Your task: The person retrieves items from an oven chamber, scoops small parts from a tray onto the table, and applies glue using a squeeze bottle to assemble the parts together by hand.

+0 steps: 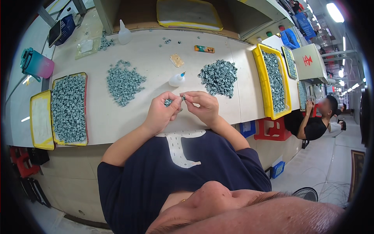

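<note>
My left hand [161, 111] is cupped over the table's front edge and holds several small grey-green parts [168, 102] in its palm. My right hand [202, 106] is right beside it, thumb and forefinger pinched on one small grey part [183, 96] where the two hands' fingertips meet. A small white glue bottle with a blue tip [177, 79] stands just beyond the hands. Loose piles of the same grey parts lie to the far left [124, 82] and far right [219, 77] of the hands.
A yellow tray [69, 109] full of grey parts and an empty yellow tray [41, 120] sit at the left. Another filled yellow tray [272, 80] lies at the right. A pink-and-teal jug [36, 63] stands far left. Another person [317, 121] sits at the right.
</note>
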A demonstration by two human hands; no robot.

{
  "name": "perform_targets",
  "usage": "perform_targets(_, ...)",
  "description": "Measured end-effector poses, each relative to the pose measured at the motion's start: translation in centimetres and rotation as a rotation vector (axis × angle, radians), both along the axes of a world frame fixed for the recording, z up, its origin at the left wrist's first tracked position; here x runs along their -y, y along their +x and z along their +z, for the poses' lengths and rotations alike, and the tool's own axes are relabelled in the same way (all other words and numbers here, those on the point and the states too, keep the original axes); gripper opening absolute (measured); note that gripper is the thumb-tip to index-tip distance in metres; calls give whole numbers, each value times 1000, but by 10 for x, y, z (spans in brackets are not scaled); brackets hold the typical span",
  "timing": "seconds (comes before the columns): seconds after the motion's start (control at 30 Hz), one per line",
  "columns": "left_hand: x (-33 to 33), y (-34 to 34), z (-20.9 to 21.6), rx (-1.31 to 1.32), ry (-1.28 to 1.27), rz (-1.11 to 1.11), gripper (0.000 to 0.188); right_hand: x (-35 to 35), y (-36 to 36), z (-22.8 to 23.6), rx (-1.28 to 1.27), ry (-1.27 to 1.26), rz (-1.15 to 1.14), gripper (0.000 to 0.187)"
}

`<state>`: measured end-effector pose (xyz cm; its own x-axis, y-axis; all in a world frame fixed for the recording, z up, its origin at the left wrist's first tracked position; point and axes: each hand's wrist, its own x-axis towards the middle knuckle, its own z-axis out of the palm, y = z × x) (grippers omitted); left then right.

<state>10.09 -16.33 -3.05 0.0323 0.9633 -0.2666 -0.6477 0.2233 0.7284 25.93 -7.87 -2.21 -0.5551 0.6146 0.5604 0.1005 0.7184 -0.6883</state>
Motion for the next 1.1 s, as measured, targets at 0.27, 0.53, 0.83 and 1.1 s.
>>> perform_targets(0.27,-1,1,0,-96,19,-11,13,3,-1,-4,-40,-76,-10,14)
perform_targets(0.53,-3,-6,-7,74,-232,-12,12,-23,9,1,238,-312,19,11)
perform_targets(0.83,-3,-7,-8,116,-281,-70,12,-44,-16,1,308,-190,-87,39)
perform_targets(1.1,-5,-6,4,222,-264,-36,10,-42,-8,-13,151,-415,-70,37)
